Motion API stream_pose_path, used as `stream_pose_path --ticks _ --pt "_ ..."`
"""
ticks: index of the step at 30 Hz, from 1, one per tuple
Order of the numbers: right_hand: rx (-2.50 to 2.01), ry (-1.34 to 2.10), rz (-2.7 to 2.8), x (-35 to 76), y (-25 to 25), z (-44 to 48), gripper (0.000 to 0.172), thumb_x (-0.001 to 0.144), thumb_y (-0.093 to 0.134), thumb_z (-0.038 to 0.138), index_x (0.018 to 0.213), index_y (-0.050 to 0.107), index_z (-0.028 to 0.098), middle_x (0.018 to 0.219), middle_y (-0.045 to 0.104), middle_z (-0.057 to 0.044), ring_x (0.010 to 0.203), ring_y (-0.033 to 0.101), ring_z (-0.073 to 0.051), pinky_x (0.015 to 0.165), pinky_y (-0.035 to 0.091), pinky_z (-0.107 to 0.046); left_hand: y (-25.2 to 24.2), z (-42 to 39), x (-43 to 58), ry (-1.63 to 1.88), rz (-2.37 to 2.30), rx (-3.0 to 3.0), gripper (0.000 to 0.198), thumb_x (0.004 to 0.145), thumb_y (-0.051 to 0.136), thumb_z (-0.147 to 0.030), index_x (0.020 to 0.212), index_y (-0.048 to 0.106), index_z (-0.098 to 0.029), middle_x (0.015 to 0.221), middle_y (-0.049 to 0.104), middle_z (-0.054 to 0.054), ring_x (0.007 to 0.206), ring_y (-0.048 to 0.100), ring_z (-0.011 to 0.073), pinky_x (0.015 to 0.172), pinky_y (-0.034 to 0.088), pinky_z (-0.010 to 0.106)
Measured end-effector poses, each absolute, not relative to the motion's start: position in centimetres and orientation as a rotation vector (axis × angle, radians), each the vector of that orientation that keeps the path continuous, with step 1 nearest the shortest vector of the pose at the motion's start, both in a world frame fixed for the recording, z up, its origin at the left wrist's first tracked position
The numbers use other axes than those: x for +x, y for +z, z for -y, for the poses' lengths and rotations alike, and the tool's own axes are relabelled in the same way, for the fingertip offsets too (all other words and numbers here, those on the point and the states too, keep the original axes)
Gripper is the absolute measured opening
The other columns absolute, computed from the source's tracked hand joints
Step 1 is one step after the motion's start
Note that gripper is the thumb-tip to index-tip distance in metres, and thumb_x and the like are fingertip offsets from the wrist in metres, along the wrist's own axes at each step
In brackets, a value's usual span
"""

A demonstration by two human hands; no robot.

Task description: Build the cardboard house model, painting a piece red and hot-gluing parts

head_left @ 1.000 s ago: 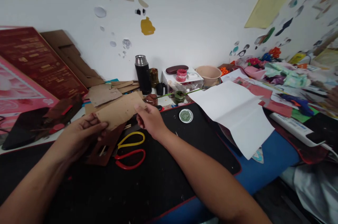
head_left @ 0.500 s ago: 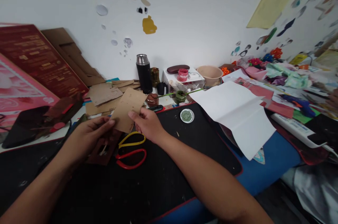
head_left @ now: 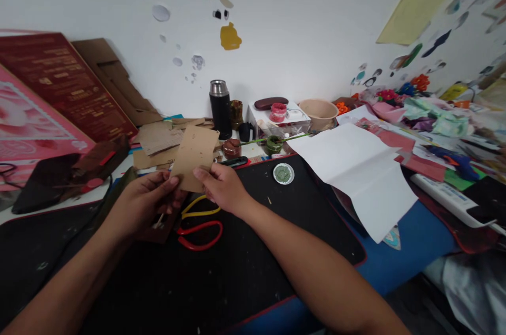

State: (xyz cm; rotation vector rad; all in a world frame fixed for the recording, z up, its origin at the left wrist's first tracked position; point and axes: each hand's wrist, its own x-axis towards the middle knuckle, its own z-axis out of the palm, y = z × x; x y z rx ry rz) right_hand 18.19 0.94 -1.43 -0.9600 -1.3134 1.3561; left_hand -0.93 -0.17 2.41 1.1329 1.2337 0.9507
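Both my hands hold a small tan cardboard piece [head_left: 194, 156] upright above the black mat [head_left: 245, 261]. My left hand [head_left: 146, 203] pinches its lower left corner. My right hand [head_left: 223, 187] pinches its lower right edge between thumb and fingers. Directly beneath the hands lie scissors [head_left: 200, 222] with one yellow and one red handle, and a brown cardboard cut-out [head_left: 160, 227] partly hidden by my left hand.
Loose cardboard sheets [head_left: 158, 140] are piled behind, with a black flask [head_left: 220, 108], small jars [head_left: 231, 148] and a round green lid [head_left: 283, 173]. A folded white paper [head_left: 356, 166] lies right. Red boards [head_left: 63, 87] lean on the wall at left. Colourful craft clutter [head_left: 427, 114] fills the far right.
The cardboard piece has turned from lying nearly flat to standing upright, and both hands have drawn closer together at its lower edge. The view has shifted slightly.
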Motion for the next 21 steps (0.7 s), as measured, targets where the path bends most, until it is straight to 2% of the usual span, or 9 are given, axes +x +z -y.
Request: stream_pose_path --ticks 3,6,11,15,18,21 --pt "-0.957 1.388 1.28 18.21 -1.05 -0.87 0.041 0.097 0.067 0.054 0.076 0.051 0.023 0.053 0.047 0.008 0.047 0.044 -0.01 0.047 0.034 -0.024 2.48 0.22 -0.77 0.929 -1.181 1.139 0.051 0.07 0.093 -0.058 0.087 0.067 -0.018 0.069 0.07 0.0 0.056 0.061 0.0124 0.049 0.046 0.019" --pt "-0.931 1.441 1.235 18.12 -0.76 -0.74 0.038 0.099 0.065 0.05 0.076 0.05 0.024 0.05 0.044 0.01 0.041 0.04 -0.01 0.043 0.031 -0.024 2.61 0.22 -0.62 0.942 -1.256 1.186 0.053 0.068 0.091 -0.062 0.085 0.069 -0.018 0.071 0.073 0.003 0.056 0.065 0.0147 0.048 0.049 0.021" --pt "-0.905 1.453 1.331 18.19 -0.66 -0.5 0.045 0.098 0.065 0.06 0.077 0.049 0.024 0.051 0.047 0.01 0.04 0.04 -0.009 0.043 0.03 -0.023 2.81 0.16 -0.68 1.009 -1.233 1.195 0.051 0.068 0.091 -0.062 0.083 0.072 -0.017 0.073 0.075 0.006 0.057 0.067 0.0164 0.051 0.053 0.024" --pt "-0.983 1.407 1.379 18.31 -0.96 -0.49 0.051 0.094 0.065 0.068 0.074 0.048 0.024 0.049 0.044 0.01 0.041 0.039 -0.009 0.044 0.029 -0.024 2.73 0.15 -1.0 0.969 -1.154 1.159 0.052 0.067 0.093 -0.06 0.089 0.072 -0.017 0.077 0.075 0.004 0.061 0.068 0.016 0.056 0.053 0.023" --pt "-1.015 1.406 1.408 18.26 -1.29 -0.54 0.052 0.092 0.065 0.07 0.073 0.047 0.025 0.049 0.041 0.011 0.042 0.039 -0.01 0.044 0.029 -0.024 3.01 0.15 -1.11 0.981 -1.155 1.157 0.057 0.067 0.092 -0.064 0.093 0.072 -0.017 0.078 0.075 0.003 0.066 0.068 0.0177 0.06 0.054 0.026" --pt "-1.033 1.385 1.473 18.14 -1.61 -0.48 0.049 0.093 0.063 0.067 0.075 0.048 0.025 0.051 0.038 0.011 0.043 0.038 -0.01 0.045 0.028 -0.024 3.43 0.13 -1.11 1.04 -1.207 1.2 0.061 0.064 0.09 -0.07 0.088 0.072 -0.017 0.078 0.073 0.002 0.066 0.066 0.018 0.059 0.053 0.027"
